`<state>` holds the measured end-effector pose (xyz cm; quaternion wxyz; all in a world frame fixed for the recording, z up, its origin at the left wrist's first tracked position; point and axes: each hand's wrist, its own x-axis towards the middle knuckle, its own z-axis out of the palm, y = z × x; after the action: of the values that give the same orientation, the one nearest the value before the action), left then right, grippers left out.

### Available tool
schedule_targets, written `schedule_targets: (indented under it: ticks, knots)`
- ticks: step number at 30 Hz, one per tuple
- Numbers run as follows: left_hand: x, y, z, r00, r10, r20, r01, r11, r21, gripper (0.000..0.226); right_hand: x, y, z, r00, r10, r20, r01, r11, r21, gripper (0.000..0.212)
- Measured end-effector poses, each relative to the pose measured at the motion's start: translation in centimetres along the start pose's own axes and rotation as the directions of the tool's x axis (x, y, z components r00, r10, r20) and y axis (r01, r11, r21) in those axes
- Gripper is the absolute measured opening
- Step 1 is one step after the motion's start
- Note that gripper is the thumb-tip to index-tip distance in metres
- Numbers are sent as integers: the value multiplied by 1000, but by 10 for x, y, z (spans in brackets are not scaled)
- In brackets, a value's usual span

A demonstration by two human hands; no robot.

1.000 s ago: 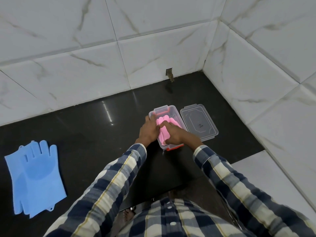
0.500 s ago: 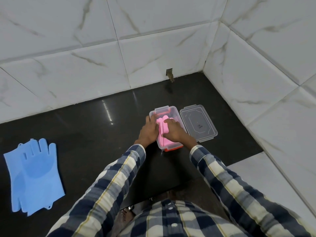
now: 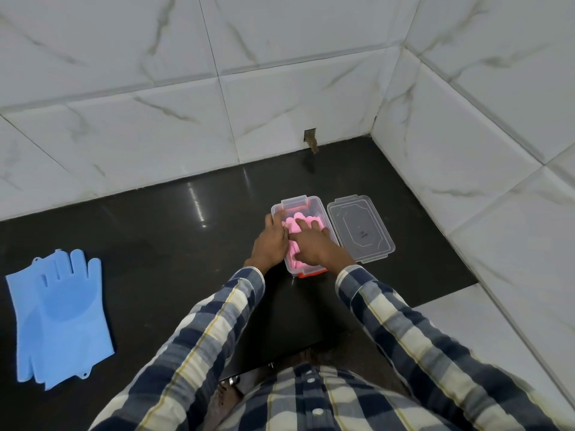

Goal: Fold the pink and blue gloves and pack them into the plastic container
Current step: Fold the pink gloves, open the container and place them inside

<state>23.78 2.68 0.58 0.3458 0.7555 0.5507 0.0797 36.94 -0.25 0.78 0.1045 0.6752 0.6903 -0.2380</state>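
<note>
Both hands are working at the plastic container [image 3: 314, 203] on the dark counter [image 3: 155, 237]. I am pressing my right hand [image 3: 314, 247] down flat on the pink gloves [image 3: 303, 220] inside it, fingers stretched out straight and spread across them. I am resting my left hand [image 3: 270, 244] against the container's left wall, fingers reaching over the rim to touch the edge of the pink gloves; they look fairly straight rather than curled.

The pink gloves are lying folded in the container, their rounded fingertips pointing away from me toward the far end, so their long axis is running along the container's length. The container itself is sitting with its long axis pointing away from me, slightly angled to the left, a red clip showing at the near end.

Its clear lid [image 3: 361, 228] is lying flat just beside it on the right, parallel to it.

The blue gloves [image 3: 59, 315] are lying flat and stacked well apart at the far left, fingers pointing away from me toward the tiled wall [image 3: 280, 88].
</note>
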Motion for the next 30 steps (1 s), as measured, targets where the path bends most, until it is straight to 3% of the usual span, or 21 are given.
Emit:
schedule_targets:
  ticks: [4,10,12,14,16,18,24,30]
  knots:
    - [-2,3,2,1000,-10,-27,10,1000,-22,54,-2,6,9,996,-5,89,0,998,56,65]
    - [-2,3,2,999,-19,-37,16,996,-83,53,-3,13,-6,989,-76,126,80,996,-30,60]
    - [-3,2,-1,1000,8,-30,-12,991,-136,51,-6,14,-13,996,-88,26,89,995,-43,53]
    - [-7,-2,-5,999,36,-33,-41,981,-187,52,-7,10,-17,983,-75,-169,65,996,-64,42]
    - [-13,-7,-10,997,49,-55,-60,972,-225,53,-6,-2,-21,934,-30,-355,17,999,-38,38]
    - [-23,-18,-17,995,53,-88,-73,968,-239,52,-1,-23,-25,898,-7,-441,1,1000,-13,39]
    - [-58,-74,-62,986,7,-169,-36,985,-168,57,8,-111,-22,844,-116,-523,159,987,38,32]
    - [-120,-165,-117,921,-203,-332,196,979,-56,56,14,-207,9,897,-232,-376,310,937,163,24]
